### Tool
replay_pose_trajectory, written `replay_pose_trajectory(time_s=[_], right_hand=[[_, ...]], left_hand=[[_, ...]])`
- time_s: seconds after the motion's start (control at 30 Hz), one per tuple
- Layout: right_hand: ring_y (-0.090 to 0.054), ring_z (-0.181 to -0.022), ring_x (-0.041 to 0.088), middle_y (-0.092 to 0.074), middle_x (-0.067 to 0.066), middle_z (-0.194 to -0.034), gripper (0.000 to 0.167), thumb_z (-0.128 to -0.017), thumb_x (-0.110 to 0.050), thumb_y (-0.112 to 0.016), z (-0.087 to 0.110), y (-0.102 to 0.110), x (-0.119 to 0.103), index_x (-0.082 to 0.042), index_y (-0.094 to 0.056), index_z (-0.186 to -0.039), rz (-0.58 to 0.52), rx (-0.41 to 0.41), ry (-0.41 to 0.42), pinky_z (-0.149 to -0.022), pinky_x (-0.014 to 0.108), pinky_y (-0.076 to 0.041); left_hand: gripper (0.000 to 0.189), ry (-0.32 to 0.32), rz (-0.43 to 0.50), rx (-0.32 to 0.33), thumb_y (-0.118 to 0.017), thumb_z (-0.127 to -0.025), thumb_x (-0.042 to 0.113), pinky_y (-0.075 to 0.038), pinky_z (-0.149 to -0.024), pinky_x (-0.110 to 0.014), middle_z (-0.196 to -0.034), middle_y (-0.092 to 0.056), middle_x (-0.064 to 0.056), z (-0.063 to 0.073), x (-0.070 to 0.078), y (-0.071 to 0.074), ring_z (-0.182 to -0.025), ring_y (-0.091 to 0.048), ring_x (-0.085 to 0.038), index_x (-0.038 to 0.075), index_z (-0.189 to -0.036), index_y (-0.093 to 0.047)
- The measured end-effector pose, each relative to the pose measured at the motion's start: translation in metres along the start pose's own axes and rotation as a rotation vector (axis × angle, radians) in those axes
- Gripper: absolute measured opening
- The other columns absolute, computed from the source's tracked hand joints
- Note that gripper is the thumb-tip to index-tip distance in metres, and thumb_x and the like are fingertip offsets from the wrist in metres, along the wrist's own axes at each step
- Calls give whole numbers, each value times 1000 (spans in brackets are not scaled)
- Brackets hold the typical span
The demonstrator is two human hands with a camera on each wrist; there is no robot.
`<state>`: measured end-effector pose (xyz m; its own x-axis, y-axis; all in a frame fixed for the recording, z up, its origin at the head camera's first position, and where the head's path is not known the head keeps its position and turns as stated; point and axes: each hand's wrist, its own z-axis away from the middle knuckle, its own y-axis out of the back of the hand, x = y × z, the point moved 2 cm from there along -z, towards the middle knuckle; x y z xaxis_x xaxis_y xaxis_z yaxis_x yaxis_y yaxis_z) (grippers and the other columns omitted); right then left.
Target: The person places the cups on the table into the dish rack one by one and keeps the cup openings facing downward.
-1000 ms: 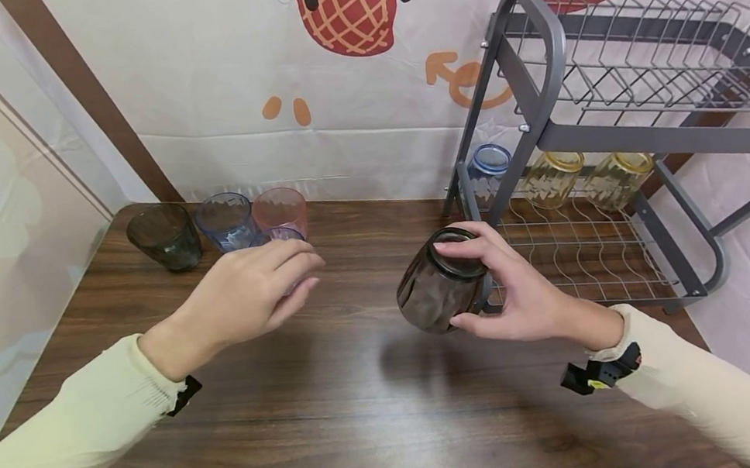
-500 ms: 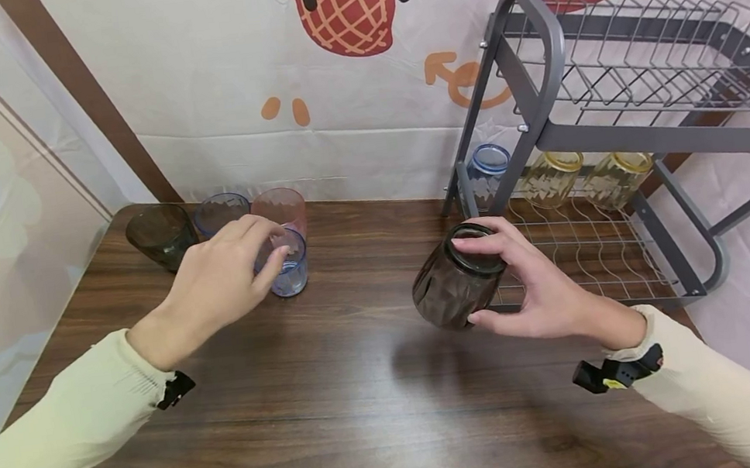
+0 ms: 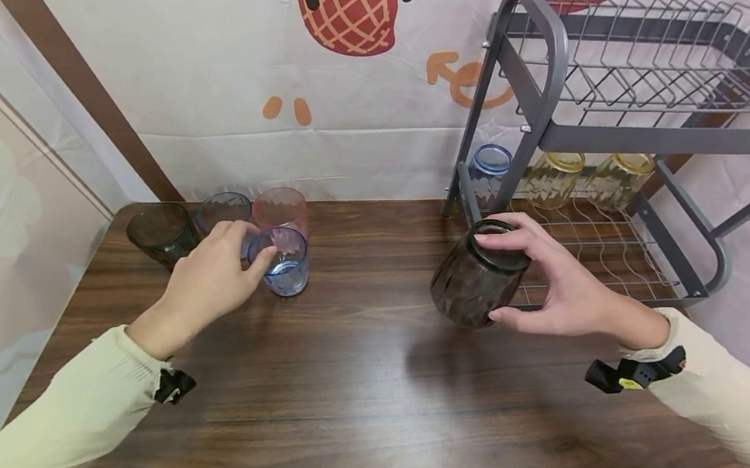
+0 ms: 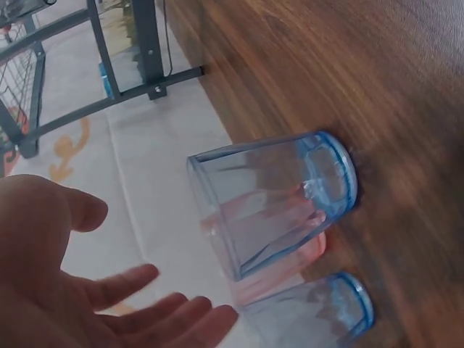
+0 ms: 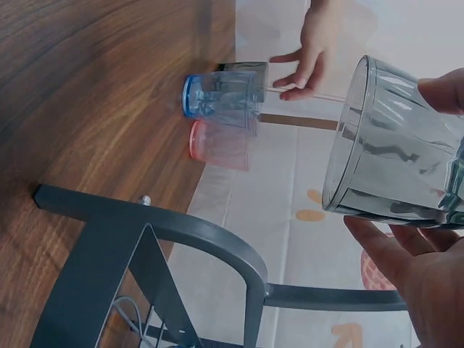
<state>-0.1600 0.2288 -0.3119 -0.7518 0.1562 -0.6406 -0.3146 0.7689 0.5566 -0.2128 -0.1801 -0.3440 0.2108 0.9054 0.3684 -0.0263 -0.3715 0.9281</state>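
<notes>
The right hand (image 3: 568, 292) is curled round the held glass (image 3: 472, 292), thumb on one side and fingers on the other, gripping it base up and tilted above the surface (image 3: 378, 429). Over the last second it has shifted toward the right edge, so the held glass is nearer the rack (image 3: 617, 144) but not yet in it.

The left hand (image 3: 208, 282) has drawn back from over the front glass (image 3: 289, 278), leaving that blue glass uncovered, upright and set forward of the back edge. Its fingers are loosely spread and hold nothing. Behind stand another blue glass (image 3: 224, 206) and a pink glass (image 3: 283, 206) along the back edge, with a dark glass (image 3: 153, 234) near the back left corner. The rack's lower tier bears a blue cup (image 3: 489, 165) and two yellow cups (image 3: 554, 181).

From the head, the left thumb overlaps the front glass's rim; the left wrist view shows a gap between them. The right wrist view shows the held glass's mouth facing the surface, hidden from the head.
</notes>
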Motion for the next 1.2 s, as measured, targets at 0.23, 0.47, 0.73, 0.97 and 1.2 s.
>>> replay_pose_trajectory(time_s=[0.23, 0.47, 0.73, 0.97, 1.2], right_hand=[[-45, -130, 29, -40, 22, -145, 72, -86, -29, -81, 3, 6, 1, 6, -50, -141, -7, 0, 10, -94, 22, -54], [-44, -130, 28, -38, 21, -146, 73, -86, -26, -82, 5, 13, 0, 9, -48, -141, -56, -12, 22, -90, 20, -56], [-44, -130, 29, -40, 21, -145, 75, -84, -27, -85, 9, 22, -1, 9, -49, -140, -64, -7, 7, -93, 21, -52], [-45, -128, 26, -40, 19, -146, 75, -82, -21, -87, 16, 31, -1, 9, -50, -139, -62, -36, -11, -91, 19, -52], [-42, -132, 26, -39, 22, -147, 73, -83, -24, -86, 19, 41, -3, 9, -51, -137, -43, -56, -28, -95, 19, -49]], left_hand=[[71, 101, 99, -115, -48, -104, 51, -49, -87, -71, -145, -41, -33, -5, -13, -11, -121, -53, -51, -6, -146, -41], [82, 121, 209, -184, -44, -106, 51, -42, -104, -67, -145, -37, -40, -13, -27, -19, -130, -45, -52, -17, -149, -28], [87, 218, 458, -341, -37, -106, 58, -47, -104, -61, -145, -39, -40, -18, -38, -23, -107, -67, -45, -15, -151, -24], [89, 364, 775, -482, -39, -108, 50, -59, -93, -47, -157, -16, -39, -23, -42, -30, -145, -27, -50, -13, -156, 1], [86, 404, 909, -544, -40, -109, 42, -60, -91, -46, -163, -2, -34, -34, -49, -38, -149, -18, -50, -7, -158, 10]])
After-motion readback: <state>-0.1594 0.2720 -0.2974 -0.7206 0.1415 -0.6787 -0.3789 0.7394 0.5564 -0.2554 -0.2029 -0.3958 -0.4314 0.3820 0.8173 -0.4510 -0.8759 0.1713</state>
